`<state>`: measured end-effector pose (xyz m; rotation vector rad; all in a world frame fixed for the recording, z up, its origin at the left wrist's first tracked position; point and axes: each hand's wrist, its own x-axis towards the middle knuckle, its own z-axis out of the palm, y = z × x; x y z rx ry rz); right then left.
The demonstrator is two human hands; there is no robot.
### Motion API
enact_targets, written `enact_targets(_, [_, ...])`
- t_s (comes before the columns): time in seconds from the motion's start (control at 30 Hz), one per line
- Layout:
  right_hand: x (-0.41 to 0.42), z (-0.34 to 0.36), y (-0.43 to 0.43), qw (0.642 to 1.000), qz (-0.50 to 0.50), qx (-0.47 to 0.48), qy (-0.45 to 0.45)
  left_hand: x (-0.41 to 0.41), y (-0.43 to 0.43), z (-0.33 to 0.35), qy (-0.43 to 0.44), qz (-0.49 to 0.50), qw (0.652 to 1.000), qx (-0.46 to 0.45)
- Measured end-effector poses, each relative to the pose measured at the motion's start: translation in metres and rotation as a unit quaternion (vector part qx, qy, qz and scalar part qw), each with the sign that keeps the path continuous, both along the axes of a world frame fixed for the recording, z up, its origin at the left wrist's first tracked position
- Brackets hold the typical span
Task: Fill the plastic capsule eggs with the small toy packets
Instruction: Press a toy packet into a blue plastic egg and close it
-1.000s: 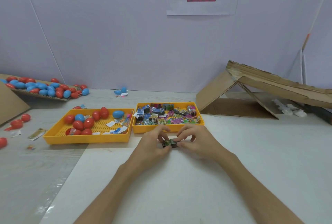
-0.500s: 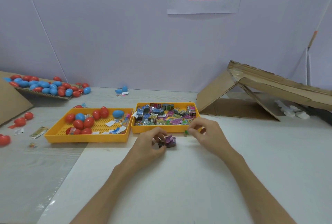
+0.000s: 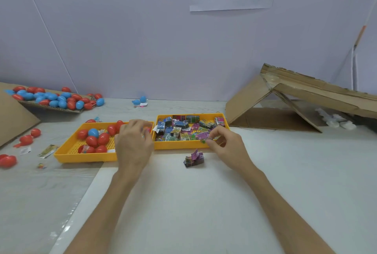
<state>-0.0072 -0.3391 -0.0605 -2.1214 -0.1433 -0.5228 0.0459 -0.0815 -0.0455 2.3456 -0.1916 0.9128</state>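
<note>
Red and blue capsule eggs [image 3: 95, 139] lie in the left yellow tray [image 3: 81, 157]. Beside it, the right yellow tray [image 3: 179, 146] is full of small colourful toy packets [image 3: 179, 129]. My left hand [image 3: 133, 141] hovers blurred over the right end of the egg tray, fingers bent downward; what lies under it is hidden. My right hand [image 3: 224, 144] pinches a tiny green piece [image 3: 203, 141] at the front rim of the packet tray. A crumpled purple packet [image 3: 193, 159] lies on the white table between my hands.
Many more eggs [image 3: 57, 98] are heaped on a cardboard sheet at the back left. Loose red eggs [image 3: 8, 161] and a stray packet [image 3: 48, 150] lie at the left. A folded cardboard ramp [image 3: 295, 98] stands at the right. A blue egg [image 3: 140, 101] sits by the wall.
My hands separated from the packet they held together. The left hand let it drop on the table and moved left over the egg tray; the right kept a small green piece.
</note>
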Motion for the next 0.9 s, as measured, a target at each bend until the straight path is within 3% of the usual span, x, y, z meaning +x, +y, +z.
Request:
enact_targets(0.17, [0.001, -0.002, 0.000, 1.000, -0.005, -0.014, -0.026, 0.059, 0.018, 0.011, 0.191, 0.045, 0.974, 0.113])
enact_targets(0.23, [0.000, -0.001, -0.001, 0.999, -0.015, -0.005, -0.052, 0.073, 0.023, 0.009, 0.222, 0.042, 0.965, 0.129])
enact_targets(0.47, [-0.007, -0.004, -0.006, 0.997, -0.041, 0.053, -0.022, 0.090, 0.042, 0.001, 0.223, 0.029, 0.970, 0.095])
enact_targets(0.73, [-0.004, 0.002, -0.011, 0.977, -0.003, 0.211, 0.003, 0.081, 0.044, -0.003, 0.223, 0.048, 0.972, 0.056])
enact_targets(0.9, [-0.004, 0.003, -0.007, 0.975, 0.016, 0.221, 0.011, 0.069, 0.044, 0.006, 0.209, 0.015, 0.978, -0.006])
